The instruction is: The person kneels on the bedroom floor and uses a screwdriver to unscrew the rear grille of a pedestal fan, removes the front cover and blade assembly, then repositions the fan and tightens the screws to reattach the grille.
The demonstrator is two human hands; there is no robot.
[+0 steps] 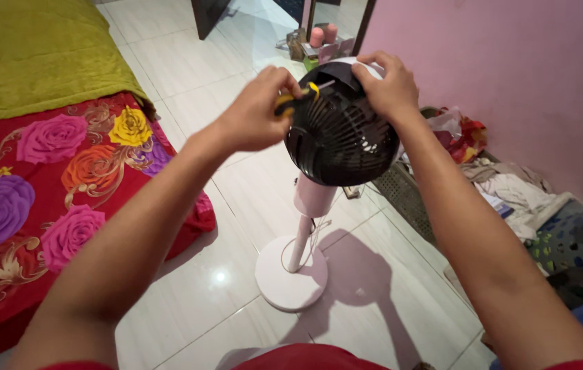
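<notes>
Fingers [274, 85] of the left hand [257, 116] pinch a yellow-handled screwdriver [298, 96] against the fan head [339, 133], while the right hand [387, 85] clasps its top rim to steady it above the floor [189, 68]

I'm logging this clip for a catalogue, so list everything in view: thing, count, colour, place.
Pedestal fan: one, black grille, pale pink stand and round base, centre on floor.
Screwdriver: one, yellow and black handle, at the grille's top edge.
Bed cover: one, red with big roses, left.
Blanket: one, olive green, upper left on bed.
Floor tiles: white, glossy.
Wall: pink, right.
Clothes heap: mixed colours, along the wall.
Candles: two, pink, top centre.
Left hand: grips the screwdriver.
Right hand: holds the fan head's top.
</notes>
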